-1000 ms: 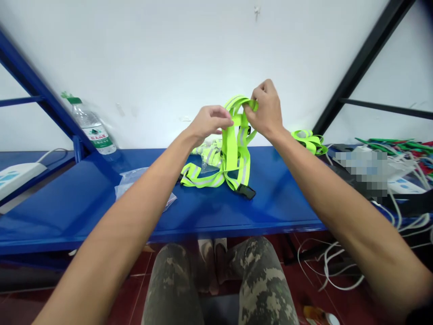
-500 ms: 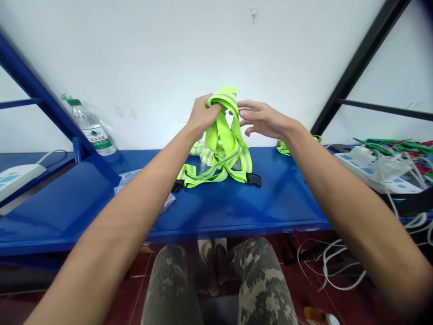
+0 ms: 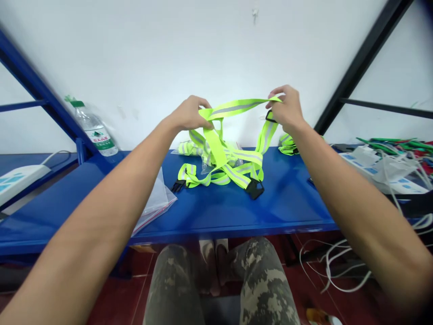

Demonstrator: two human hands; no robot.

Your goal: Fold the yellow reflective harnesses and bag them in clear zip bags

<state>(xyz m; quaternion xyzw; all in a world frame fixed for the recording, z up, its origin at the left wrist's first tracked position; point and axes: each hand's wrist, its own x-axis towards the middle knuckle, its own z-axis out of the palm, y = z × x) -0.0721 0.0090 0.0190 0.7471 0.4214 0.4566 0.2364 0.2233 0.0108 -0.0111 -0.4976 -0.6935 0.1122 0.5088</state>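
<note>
My left hand (image 3: 189, 115) grips one end of a neon-yellow reflective safety vest (image 3: 216, 155), made of straps with grey reflective stripes. My right hand (image 3: 286, 108) pinches the far end of its top strap, so that band runs taut between my hands. The lower straps hang down and pile up on the shelf. A black plastic buckle (image 3: 254, 189) lies at the front of the pile, and a second buckle (image 3: 178, 185) lies at its left end. Another yellow strap bundle (image 3: 287, 145) sits just below my right hand.
The vest lies on a blue metal shelf (image 3: 287, 194). A clear zip bag (image 3: 157, 201) lies left of it, near a water bottle (image 3: 94, 130) and a power strip (image 3: 16, 178). Another power strip (image 3: 375, 169) and tangled cables sit at right. My camouflage-trousered knees show below.
My hands have moved apart, and my right hand has taken hold of the vest's strap again. The vest now spreads wider, its top strap pulled taut sideways. The plastic bag shows more fully.
</note>
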